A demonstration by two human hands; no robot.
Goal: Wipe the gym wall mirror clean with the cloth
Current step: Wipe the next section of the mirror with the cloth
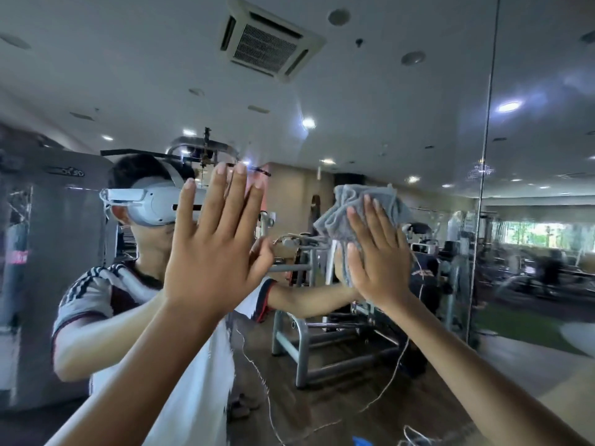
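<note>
Flat hands on the gym mirror

The right hand, fingers straight, presses a crumpled grey cloth to the glass; the left hand rests open alongside, holding nothing.

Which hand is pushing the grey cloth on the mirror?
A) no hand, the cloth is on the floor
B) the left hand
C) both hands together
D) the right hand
D: the right hand presses the grey cloth against the mirror with straight fingers, while the left hand is held up flat with nothing in it.
</note>
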